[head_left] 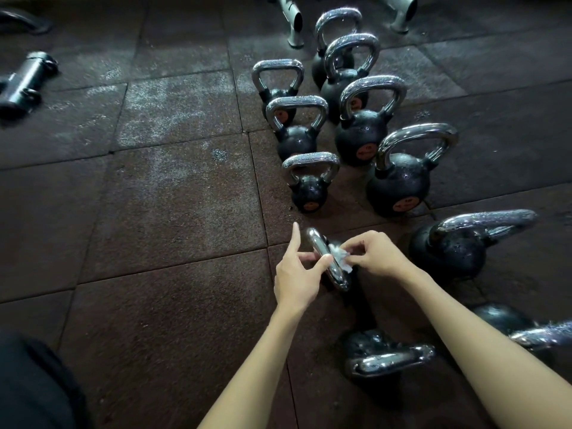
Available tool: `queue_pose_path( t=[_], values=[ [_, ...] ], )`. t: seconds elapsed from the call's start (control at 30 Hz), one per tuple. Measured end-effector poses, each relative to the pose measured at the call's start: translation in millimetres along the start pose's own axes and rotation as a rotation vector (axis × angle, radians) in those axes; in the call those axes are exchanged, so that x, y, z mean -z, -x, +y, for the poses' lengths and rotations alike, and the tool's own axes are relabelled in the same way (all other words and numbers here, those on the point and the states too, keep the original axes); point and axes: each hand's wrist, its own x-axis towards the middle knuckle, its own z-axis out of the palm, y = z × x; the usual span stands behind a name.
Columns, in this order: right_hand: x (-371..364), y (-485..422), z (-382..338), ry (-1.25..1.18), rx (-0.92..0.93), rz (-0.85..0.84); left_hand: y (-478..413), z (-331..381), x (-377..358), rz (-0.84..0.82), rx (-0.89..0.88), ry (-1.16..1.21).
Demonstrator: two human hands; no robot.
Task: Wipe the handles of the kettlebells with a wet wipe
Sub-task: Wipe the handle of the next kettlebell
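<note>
Pinching the wipe [340, 258] in curled fingertips, the right hand [379, 252] presses it against the nearest handle [325, 258]. Opposite, the left hand [295, 274] grips that same handle between thumb and bent fingers, with the index finger sticking up free. The handle sits low and central, just ahead of both wrists, seen edge-on. As I judge it, the small bunched wipe could slide off the slick chrome, or the weight could tip if the left hand eases off. The floor [173, 212] is dark rubber tile with pale dusty patches. More kettlebells [360, 134] stand in rows beyond, others lie tipped at right, and rack feet [294, 23] show at top.
</note>
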Motion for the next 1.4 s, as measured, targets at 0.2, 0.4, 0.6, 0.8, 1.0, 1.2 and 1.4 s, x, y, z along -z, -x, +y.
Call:
queue_pose_path(
  t=[0.2, 0.4, 0.6, 0.8, 1.0, 1.2, 1.4],
  values=[
    [41.0, 26.6, 29.6, -0.121, -0.196, 0.301, -37.4, 46.1, -9.9, -0.106, -0.135, -0.331],
    [54.2, 35.3, 28.0, -0.258, -0.249, 0.412, -59.3, 65.4, -11.6, -0.155, -0.275, -0.580],
    [48.9, 33.9, 21.7, -0.291, -0.233, 0.407, -106.8, 72.6, 26.7, -0.571, -0.820, -0.999],
    [46.4, 29.6, 23.4, -0.302, -0.251, 0.420, -129.9, 83.4, 4.0, -0.403, -1.325, -1.279],
    [44.4, 23.7, 24.1, -0.323, -0.306, 0.461, -102.0, 33.9, 3.5, -0.020, -1.211, -1.147],
    [40.4, 18.0, 15.8, -0.320, -0.344, 0.510, -48.5, 29.4, -22.7, 0.212, -0.686, -1.147],
    [47.7, 11.0, 5.4, -0.266, -0.330, 0.575, -29.2, 42.9, -29.3, 0.226, -0.454, -1.152]
  ],
)
